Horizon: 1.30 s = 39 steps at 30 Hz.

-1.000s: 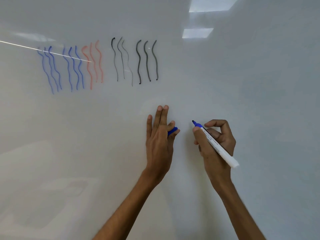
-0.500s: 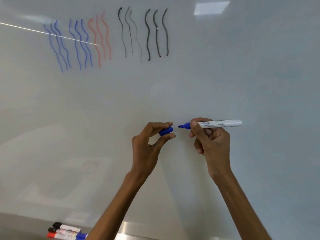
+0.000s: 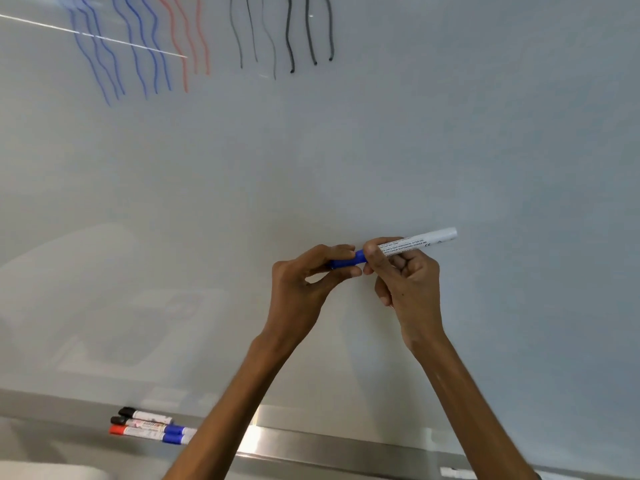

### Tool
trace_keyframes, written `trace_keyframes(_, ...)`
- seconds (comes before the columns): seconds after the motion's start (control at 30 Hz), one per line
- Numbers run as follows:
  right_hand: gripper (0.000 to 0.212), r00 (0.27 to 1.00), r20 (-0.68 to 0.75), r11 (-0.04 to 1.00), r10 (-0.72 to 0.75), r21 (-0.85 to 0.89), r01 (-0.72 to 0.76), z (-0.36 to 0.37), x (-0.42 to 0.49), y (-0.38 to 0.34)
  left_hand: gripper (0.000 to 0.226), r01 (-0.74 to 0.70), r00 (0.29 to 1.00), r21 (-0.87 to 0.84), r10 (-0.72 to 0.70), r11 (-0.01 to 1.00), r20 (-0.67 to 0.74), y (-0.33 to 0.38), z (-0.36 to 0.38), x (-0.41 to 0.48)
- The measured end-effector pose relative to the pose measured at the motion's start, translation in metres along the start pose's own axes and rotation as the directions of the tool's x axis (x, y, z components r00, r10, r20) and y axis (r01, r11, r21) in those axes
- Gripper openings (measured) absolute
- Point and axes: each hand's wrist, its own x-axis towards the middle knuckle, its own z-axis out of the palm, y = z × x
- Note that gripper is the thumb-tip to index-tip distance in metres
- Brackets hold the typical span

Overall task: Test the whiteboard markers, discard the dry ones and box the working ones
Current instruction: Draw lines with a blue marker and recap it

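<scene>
A: Where is the marker (image 3: pixel 422 241)?
B: High above the tray (image 3: pixel 311 441), lying nearly level in front of the whiteboard (image 3: pixel 346 150). The right hand (image 3: pixel 408 282) has its fingers curled round the white barrel, with the thumb over the front end.
A: And the other hand?
B: The left hand (image 3: pixel 304 289) pinches the blue cap (image 3: pixel 346 262) between thumb and fingertips. The cap meets the barrel's end (the right thumb hides the joint, so I cannot tell whether it is fully seated).
A: What lies on the tray itself?
B: A cluster of other markers (image 3: pixel 149 426) toward its left end: 2 dark caps, 1 red cap, and blue caps beside them. The left forearm crosses in front of the tray and covers the cluster's right ends.
A: Anything further up?
B: Far above the tray, wavy lines in 3 colours: blue strokes (image 3: pixel 114 57), red strokes (image 3: pixel 187 46) and black strokes (image 3: pixel 291 36). A bright glare streak (image 3: pixel 52 26) runs across the blue ones.
</scene>
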Motion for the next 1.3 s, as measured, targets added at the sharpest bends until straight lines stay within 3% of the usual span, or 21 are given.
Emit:
trace_keyframes(0.17,0.018,0.998,-0.026,0.998,0.059,-0.002,-0.059,-0.001,-0.01,0.007,0.027,0.216,0.975,-0.094,-0.211,0.972,0.061,-0.001,0.005,-0.01)
trace_keyframes(0.27,0.01,0.997,-0.041,0.997,0.068,-0.032,-0.07,-0.002,-0.014,0.009,0.018,0.258,0.962,-0.111,-0.245,0.96,0.122,-0.001,0.006,-0.011)
trace_keyframes(0.53,0.016,0.989,-0.134,0.998,0.064,0.012,-0.063,0.004,-0.025,0.009,0.013,0.205,0.968,-0.121,-0.183,0.971,0.171,-0.001,0.009,-0.012)
trace_keyframes(0.73,0.044,0.972,-0.228,0.997,0.052,0.065,-0.038,0.014,-0.045,0.007,0.013,0.099,0.978,-0.177,-0.063,0.979,0.201,0.009,0.015,-0.017)
trace_keyframes(1.03,0.042,0.955,-0.295,0.999,0.04,0.042,-0.029,0.022,-0.068,-0.011,0.014,-0.024,0.985,-0.258,0.066,0.966,0.157,0.018,0.02,-0.031)
trace_keyframes(1.3,0.04,0.89,-0.449,0.994,0.082,-0.027,-0.105,0.007,-0.113,0.0,0.016,-0.051,0.926,-0.32,0.165,0.946,0.34,0.019,0.031,-0.055)
